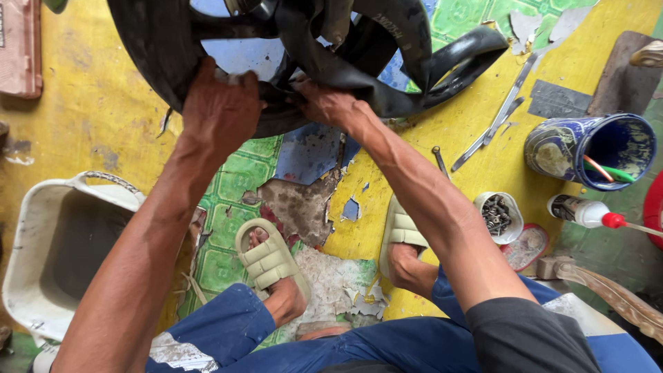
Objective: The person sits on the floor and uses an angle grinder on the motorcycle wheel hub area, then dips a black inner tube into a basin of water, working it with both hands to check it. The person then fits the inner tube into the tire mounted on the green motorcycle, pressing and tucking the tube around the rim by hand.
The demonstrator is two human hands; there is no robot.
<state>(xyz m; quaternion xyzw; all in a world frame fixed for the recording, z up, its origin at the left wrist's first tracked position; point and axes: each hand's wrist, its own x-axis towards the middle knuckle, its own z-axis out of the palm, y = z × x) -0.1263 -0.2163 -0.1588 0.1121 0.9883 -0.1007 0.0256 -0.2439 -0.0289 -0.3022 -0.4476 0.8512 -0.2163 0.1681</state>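
A black rubber tyre stands on the painted floor at the top of the head view, with a black inner tube spilling out of it to the right. My left hand is clamped over the tyre's lower edge. My right hand grips the rubber just beside it, at the spot where tube and tyre meet. Both forearms reach forward from my knees, and my feet in pale green sandals rest below.
A white plastic basin sits at the left. At the right lie metal tyre levers, a blue tin holding sticks, a small cup of screws, a glue bottle with a red tip and a wooden-handled tool.
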